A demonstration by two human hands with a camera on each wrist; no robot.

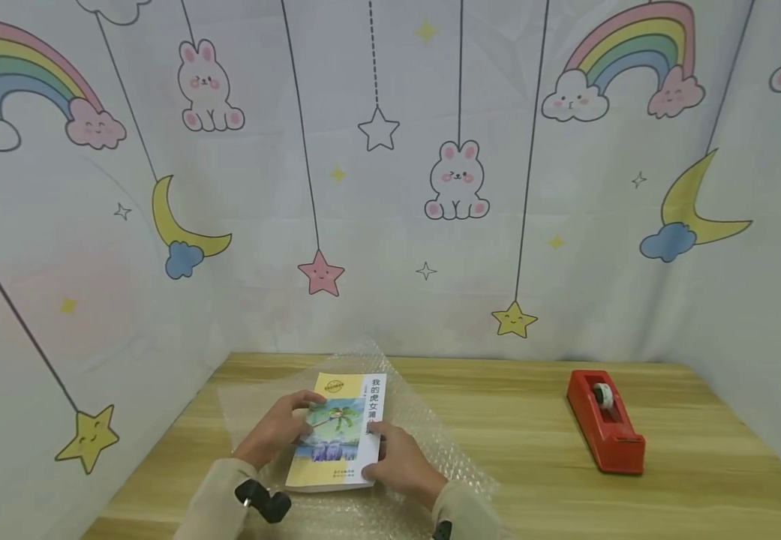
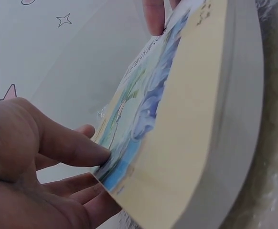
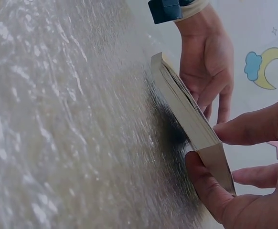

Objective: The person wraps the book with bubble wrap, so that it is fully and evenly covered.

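Observation:
A paperback book [image 1: 337, 431] with a yellow cover, a blue-green picture and a white strip of Chinese characters lies face up over a sheet of clear bubble wrap [image 1: 446, 444]. My left hand [image 1: 280, 429] holds its left edge, and the left wrist view shows the thumb on the cover and fingers beneath. On the opposite side, my right hand [image 1: 407, 463] grips the spine edge between thumb and fingers. The right wrist view shows the page block [image 3: 184, 112] end-on, tilted, with a dark shadow on the wrap beside it. Whether the book touches the wrap all along is unclear.
To the right on the wood-grain table [image 1: 512, 420] stands a red tape dispenser [image 1: 623, 454] with a roll of tape [image 1: 603, 395]. A white curtain [image 1: 390, 202] printed with rainbows, rabbits, moons and stars closes off the back and sides.

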